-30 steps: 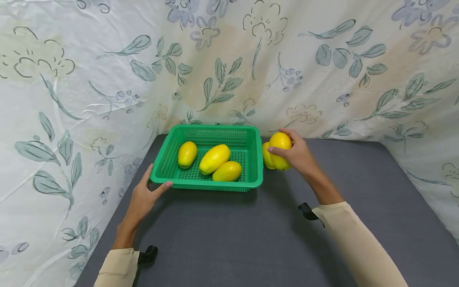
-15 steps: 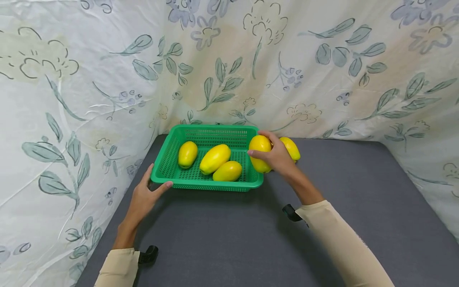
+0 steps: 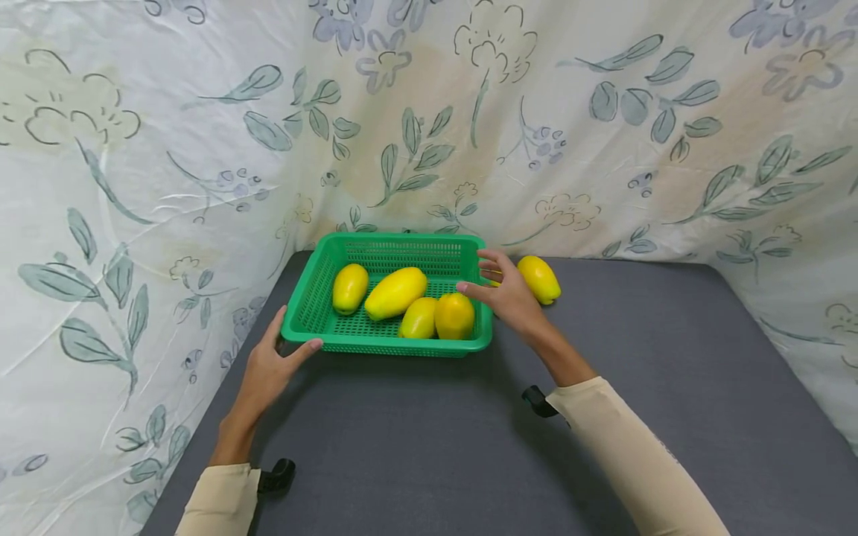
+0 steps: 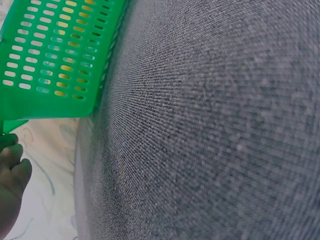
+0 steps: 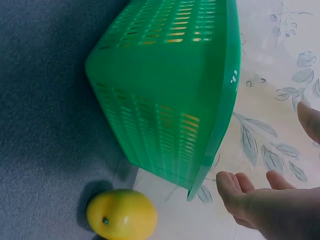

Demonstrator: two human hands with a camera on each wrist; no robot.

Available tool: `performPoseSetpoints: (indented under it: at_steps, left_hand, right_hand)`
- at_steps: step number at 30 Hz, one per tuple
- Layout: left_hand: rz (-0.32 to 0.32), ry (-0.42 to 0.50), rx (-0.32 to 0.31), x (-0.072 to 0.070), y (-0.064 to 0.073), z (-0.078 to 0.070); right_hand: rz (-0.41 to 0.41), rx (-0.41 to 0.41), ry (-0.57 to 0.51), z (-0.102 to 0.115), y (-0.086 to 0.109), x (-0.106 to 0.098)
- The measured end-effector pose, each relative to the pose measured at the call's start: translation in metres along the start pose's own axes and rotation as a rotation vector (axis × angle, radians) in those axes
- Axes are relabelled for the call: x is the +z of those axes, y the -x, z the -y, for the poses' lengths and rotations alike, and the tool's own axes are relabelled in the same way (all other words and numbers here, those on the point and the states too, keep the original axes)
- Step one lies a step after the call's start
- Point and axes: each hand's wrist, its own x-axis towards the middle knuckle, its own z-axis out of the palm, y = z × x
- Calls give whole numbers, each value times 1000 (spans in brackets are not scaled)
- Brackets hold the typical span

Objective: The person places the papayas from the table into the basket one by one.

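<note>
A green plastic basket (image 3: 382,347) with slotted walls holds several yellow oval fruits. One fruit (image 3: 454,316) lies in its front right corner, against another fruit (image 3: 418,318). My left hand (image 3: 268,372) holds the basket's front left corner, thumb on the front rim and fingers on the left side. Over the right rim hovers my right hand (image 3: 512,298), its fingers spread and holding nothing; in the right wrist view these fingers (image 5: 235,192) are off the basket wall. Just beyond that hand, a yellow fruit (image 3: 538,280) rests on the table, with a yellow sliver showing behind the fingers.
The dark grey table (image 3: 415,447) extends in front and to the right of the basket. A floral cloth (image 3: 570,134) hangs behind and along the left side, close to the basket's back edge.
My right hand carried a yellow fruit leftward from beside the basket and let go of it in the front right corner. Neighbouring fruits shifted slightly. The left hand stayed put.
</note>
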Motion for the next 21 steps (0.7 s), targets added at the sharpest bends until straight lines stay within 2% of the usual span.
performPoseSetpoints:
  at_steps: [13, 21]
  left_hand:
    - [10, -1, -3, -1, 4, 2]
    - [3, -9, -8, -1, 1, -1]
  right_hand:
    - [-41, -4, -4, -14, 4, -14]
    - [-146, -31, -7, -27, -1, -25]
